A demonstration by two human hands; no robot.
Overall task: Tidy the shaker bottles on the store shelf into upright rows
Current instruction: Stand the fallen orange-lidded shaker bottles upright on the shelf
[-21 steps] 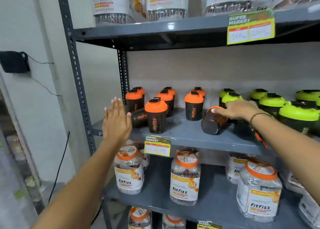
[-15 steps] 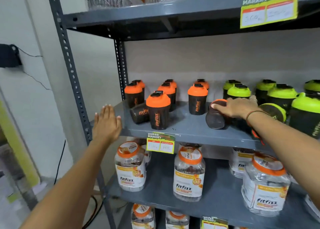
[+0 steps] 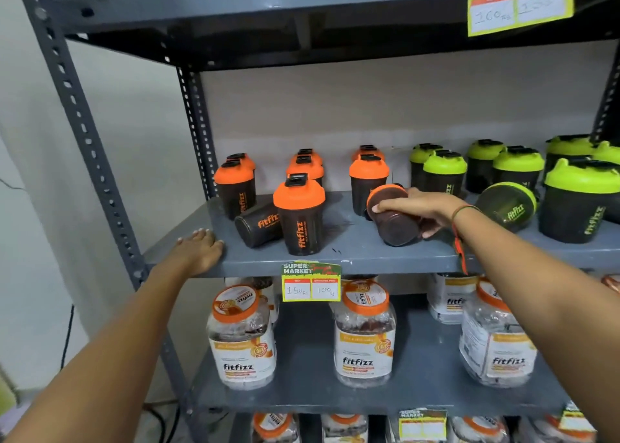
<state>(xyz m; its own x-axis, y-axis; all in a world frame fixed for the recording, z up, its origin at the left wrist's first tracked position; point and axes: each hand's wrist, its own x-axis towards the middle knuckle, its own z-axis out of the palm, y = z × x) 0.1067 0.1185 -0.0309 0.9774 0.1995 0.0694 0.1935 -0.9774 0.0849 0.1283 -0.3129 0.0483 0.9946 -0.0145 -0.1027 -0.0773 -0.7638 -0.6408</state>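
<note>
Black shaker bottles stand on the grey middle shelf (image 3: 352, 258), orange-lidded on the left, green-lidded on the right. My right hand (image 3: 422, 209) grips an orange-lidded shaker (image 3: 394, 221) that lies on its side, bottom toward me. A second orange shaker (image 3: 258, 224) lies tipped behind an upright one (image 3: 300, 214) near the front. A green-lidded shaker (image 3: 508, 207) also lies on its side. My left hand (image 3: 198, 251) rests flat on the shelf's front left corner, holding nothing.
A slotted steel upright (image 3: 84, 134) runs along the shelf's left. A price tag (image 3: 311, 281) hangs from the shelf edge. Large clear fitfizz jars (image 3: 364, 335) fill the shelf below. Another shelf (image 3: 268, 3) hangs overhead.
My left hand has come down from mid-air onto the shelf's front left corner. My right hand keeps its hold on the lying orange shaker. The view has moved closer.
</note>
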